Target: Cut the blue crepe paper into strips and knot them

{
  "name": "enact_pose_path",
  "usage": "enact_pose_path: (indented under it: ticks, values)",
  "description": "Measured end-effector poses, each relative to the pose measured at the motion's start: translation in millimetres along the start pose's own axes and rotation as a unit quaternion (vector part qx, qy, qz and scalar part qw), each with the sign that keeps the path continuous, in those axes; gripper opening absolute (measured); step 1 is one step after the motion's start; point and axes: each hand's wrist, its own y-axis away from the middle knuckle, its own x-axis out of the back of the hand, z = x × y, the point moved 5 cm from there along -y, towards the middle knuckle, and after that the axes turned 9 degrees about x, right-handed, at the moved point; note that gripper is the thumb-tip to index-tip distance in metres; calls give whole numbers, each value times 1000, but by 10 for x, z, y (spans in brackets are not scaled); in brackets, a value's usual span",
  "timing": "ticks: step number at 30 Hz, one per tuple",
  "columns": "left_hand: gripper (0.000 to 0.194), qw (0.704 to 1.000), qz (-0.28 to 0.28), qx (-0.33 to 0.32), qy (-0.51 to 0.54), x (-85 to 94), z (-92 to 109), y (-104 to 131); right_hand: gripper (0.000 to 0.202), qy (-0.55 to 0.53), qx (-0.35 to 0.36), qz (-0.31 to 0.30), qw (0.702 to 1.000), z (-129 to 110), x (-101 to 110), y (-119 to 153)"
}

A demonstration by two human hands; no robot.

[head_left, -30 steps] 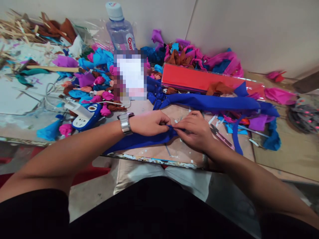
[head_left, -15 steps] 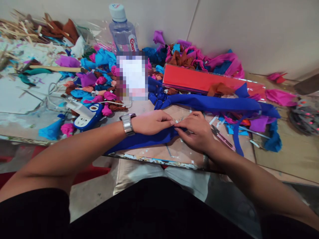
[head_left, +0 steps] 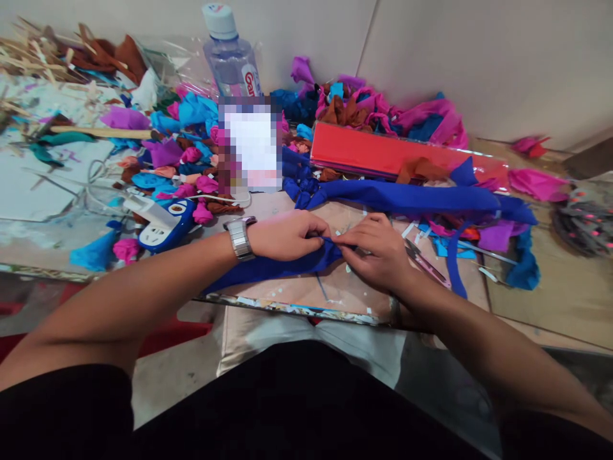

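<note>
Between my hands, near the table's front edge, lies a strip of dark blue crepe paper (head_left: 272, 271). My left hand (head_left: 292, 235), with a metal watch at the wrist, is closed on the strip near its right end. The thumb and fingers of my right hand (head_left: 376, 249) pinch the tip of that same end. A longer blue strip (head_left: 407, 197) stretches across the table just beyond my hands, with bunched blue paper (head_left: 304, 185) at its left. To the right of my right hand lie small pink-handled scissors (head_left: 428, 265).
A water bottle (head_left: 232, 61) stands at the back, behind a blurred-out patch. Left of it are many paper flowers (head_left: 165, 150) and a blue-and-white power strip (head_left: 167, 227). A red paper pack (head_left: 378, 150) lies behind the long strip. Wooden sticks (head_left: 33, 57) are piled far left.
The fingers of my left hand have shifted a little on the strip, and its end shows more between my hands. The view has moved slightly.
</note>
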Motion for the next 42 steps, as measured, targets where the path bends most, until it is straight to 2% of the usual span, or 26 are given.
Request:
enact_pose_path:
  ticks: [4,12,22,28,33,42]
  values:
    - [25,998,18,7,-59,7,9,10,16,5,0,-1,1000,0,-3,-6]
    - [30,984,81,-41,-154,-55,101,53,9,-5,-11,4,1000,-6,-12,-13]
    - [30,971,108,-58,-207,-82,101,59,5,-12,-16,-11,1000,5,-32,-6]
    - [32,967,102,-61,-227,-74,102,62,2,-21,-30,-14,999,25,-54,-3]
    - [33,967,102,-25,-233,-58,64,56,2,-16,-38,-19,999,39,-62,-13]
    - [33,982,77,2,-175,-54,82,48,10,-32,-26,-19,999,47,-85,8]
